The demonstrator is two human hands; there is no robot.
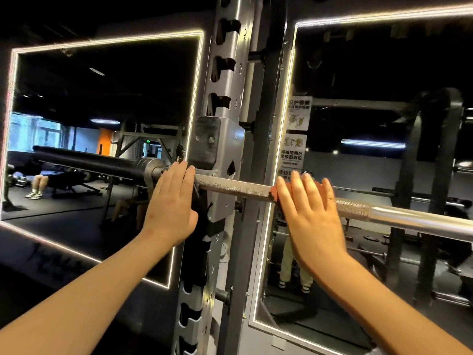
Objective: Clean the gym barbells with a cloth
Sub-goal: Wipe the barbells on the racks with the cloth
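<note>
A steel barbell (235,187) lies across a rack hook, with its knurled shaft running from centre to lower right and its dark sleeve (89,162) reaching left. My left hand (170,206) rests on the bar just inside the collar, fingers straight and pointing up. A dark strip hangs under that hand; I cannot tell whether it is cloth or part of the rack. My right hand (309,213) presses an orange cloth (272,194) onto the knurled shaft with straight fingers. Only the cloth's left edge shows beside the palm.
The grey slotted rack upright (225,73) stands right behind the bar between my hands. Lit-edged wall mirrors (102,85) flank it and reflect benches, racks and people. Instruction signs (294,144) hang right of the upright. The bar's smooth section (422,221) runs off the right edge.
</note>
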